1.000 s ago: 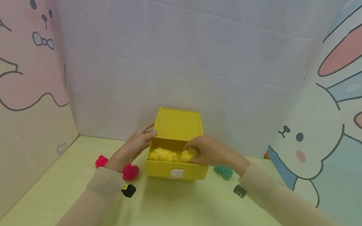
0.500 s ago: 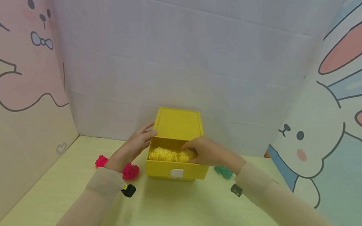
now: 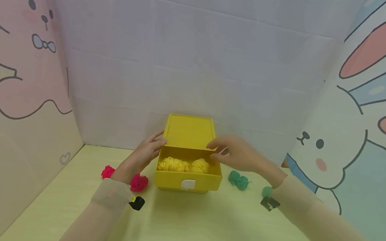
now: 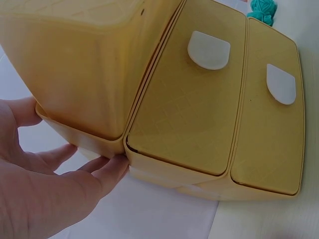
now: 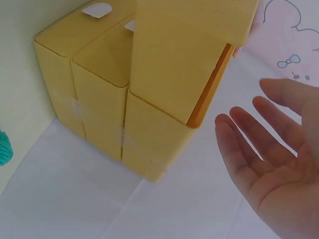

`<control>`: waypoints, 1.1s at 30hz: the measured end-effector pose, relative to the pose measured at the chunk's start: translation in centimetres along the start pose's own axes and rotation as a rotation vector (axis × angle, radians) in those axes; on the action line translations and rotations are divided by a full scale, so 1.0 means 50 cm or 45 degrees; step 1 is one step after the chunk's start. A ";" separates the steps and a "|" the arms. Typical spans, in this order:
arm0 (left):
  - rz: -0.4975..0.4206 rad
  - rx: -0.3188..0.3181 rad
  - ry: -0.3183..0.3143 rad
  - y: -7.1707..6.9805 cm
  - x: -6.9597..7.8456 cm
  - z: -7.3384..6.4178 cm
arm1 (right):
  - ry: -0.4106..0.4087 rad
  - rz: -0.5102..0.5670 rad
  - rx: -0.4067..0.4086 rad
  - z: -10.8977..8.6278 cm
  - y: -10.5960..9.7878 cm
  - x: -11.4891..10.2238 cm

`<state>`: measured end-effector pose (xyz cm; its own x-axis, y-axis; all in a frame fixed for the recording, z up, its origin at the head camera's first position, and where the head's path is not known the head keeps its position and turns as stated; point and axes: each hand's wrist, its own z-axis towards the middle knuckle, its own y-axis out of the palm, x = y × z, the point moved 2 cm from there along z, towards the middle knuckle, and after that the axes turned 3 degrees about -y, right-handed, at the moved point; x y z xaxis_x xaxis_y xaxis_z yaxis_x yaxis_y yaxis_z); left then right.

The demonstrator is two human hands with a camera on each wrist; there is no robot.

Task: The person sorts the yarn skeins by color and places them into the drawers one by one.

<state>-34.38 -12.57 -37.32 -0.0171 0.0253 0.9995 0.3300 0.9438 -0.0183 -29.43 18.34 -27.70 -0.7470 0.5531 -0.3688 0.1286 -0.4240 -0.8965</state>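
- Two lots of yellow yarn lay side by side in the pulled-out top drawer [image 3: 204,182]: a looser skein [image 3: 174,164] on the left and a rounder ball [image 3: 200,166] on the right.
- The right hand [image 3: 240,153] had just let go of that rounder ball and risen out, leaving it in full sight. This suggested the placing of the yellow yarn was done, though other colours lay outside.
- The right fingers [image 5: 234,154] were spread, slightly bent and held nothing; they hovered just beside the upper right corner of the yellow cabinet [image 3: 190,131].
- The left hand [image 3: 141,154] had stayed at the cabinet's left side, its fingers [image 4: 107,177] extended and touching it, apparently to steady it.
- Three drawers made up the cabinet: the top one out, the middle drawer [image 4: 189,109] and bottom drawer [image 4: 271,149] pushed in. Each bore one white tab [image 3: 188,184].
- Two pink yarn balls [image 3: 139,183] showed on the bench [image 3: 183,227], either side of the left wrist.
- One teal bundle [image 3: 238,180], perhaps two balls touching, lay to the cabinet's right; one more teal ball [image 3: 267,191] had come into sight beside the right sleeve [image 3: 296,198], partly hidden.
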 end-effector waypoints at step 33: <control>0.010 0.026 -0.018 0.002 0.002 0.001 | 0.671 0.946 -0.022 -0.183 0.177 0.038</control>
<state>-34.41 -12.42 -37.23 -0.0281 0.0377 0.9989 0.3109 0.9501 -0.0271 -23.74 22.22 -38.59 -0.0734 0.3997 -0.9137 0.4709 -0.7937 -0.3851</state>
